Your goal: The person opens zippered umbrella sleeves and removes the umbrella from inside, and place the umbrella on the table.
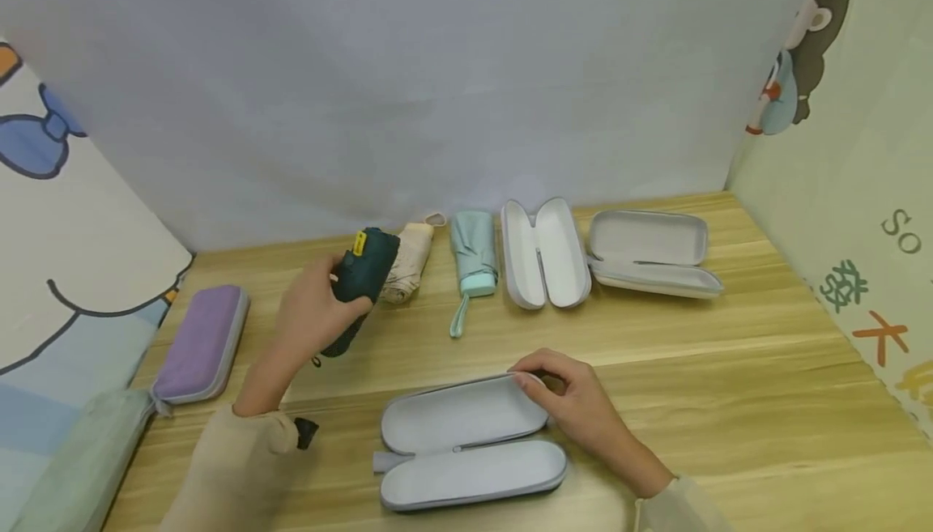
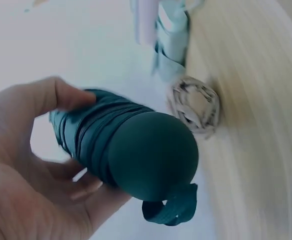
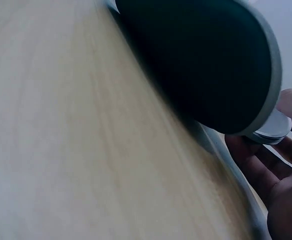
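Observation:
My left hand [image 1: 313,313] grips a folded dark green umbrella [image 1: 370,263] with a yellow tag, raised above the table. In the left wrist view, the thumb and fingers wrap around the umbrella's pleated cloth, and its round end [image 2: 153,155] with a short strap faces the camera. In front of me an umbrella case [image 1: 466,414] lies unzipped and spread, pale grey inside; the right wrist view shows its dark green outside [image 3: 201,65]. My right hand [image 1: 583,402] pinches the rim of its far half at the right end.
Behind stand a beige folded umbrella [image 1: 411,261], a mint folded umbrella [image 1: 475,250], an open white case [image 1: 564,261] and an open cream case [image 1: 649,240]. At left lie a closed purple case [image 1: 200,342] and a pale green case [image 1: 87,467]. A grey backdrop [image 1: 437,95] borders the table.

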Demonstrator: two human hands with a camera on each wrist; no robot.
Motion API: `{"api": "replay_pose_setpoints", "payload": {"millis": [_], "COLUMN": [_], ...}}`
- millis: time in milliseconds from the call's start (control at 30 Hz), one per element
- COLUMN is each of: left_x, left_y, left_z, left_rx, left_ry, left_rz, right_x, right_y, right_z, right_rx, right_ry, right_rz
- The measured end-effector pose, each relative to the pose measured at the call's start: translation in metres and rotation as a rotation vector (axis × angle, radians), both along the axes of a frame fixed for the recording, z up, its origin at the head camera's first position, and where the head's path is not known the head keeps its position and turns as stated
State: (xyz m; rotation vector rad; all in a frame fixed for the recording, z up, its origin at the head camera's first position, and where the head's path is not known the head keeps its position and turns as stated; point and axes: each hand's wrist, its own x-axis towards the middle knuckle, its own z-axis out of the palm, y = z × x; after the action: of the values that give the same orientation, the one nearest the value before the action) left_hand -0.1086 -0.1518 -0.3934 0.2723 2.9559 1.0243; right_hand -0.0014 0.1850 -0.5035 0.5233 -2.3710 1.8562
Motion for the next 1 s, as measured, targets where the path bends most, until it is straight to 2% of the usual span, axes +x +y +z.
{"api": "replay_pose_setpoints", "payload": {"millis": [100, 167, 333, 433, 600, 1000], "left_x": [-0.019, -0.032, -0.062, -0.074, -0.087, -0.103], "left_y": [-0.006, -0.011, -0.020, -0.024, -0.029, -0.029], "left_z": [0.000, -0.002, -0.008, -0.013, -0.022, -0.039], "left_rx": [0.008, 0.000, -0.025, -0.030, -0.052, -0.181], "left_ry": [-0.064, -0.080, -0.100, -0.152, -0.209, -0.200], "left_rz": [0.066, 0.102, 0.130, 0.133, 0.147, 0.161], "right_x": [0.000, 0.000, 0.001, 0.001, 0.000, 0.000], "right_y": [0.000, 0.000, 0.000, 0.001, 0.001, 0.001], "right_z": [0.001, 0.002, 0.003, 0.003, 0.003, 0.002], "right_rx": [-0.003, -0.004, -0.003, -0.001, 0.000, -0.012], "right_ry": [-0.004, -0.011, -0.020, -0.021, -0.021, -0.007], "right_rz": [0.005, 0.010, 0.008, 0.002, 0.001, 0.009]}}
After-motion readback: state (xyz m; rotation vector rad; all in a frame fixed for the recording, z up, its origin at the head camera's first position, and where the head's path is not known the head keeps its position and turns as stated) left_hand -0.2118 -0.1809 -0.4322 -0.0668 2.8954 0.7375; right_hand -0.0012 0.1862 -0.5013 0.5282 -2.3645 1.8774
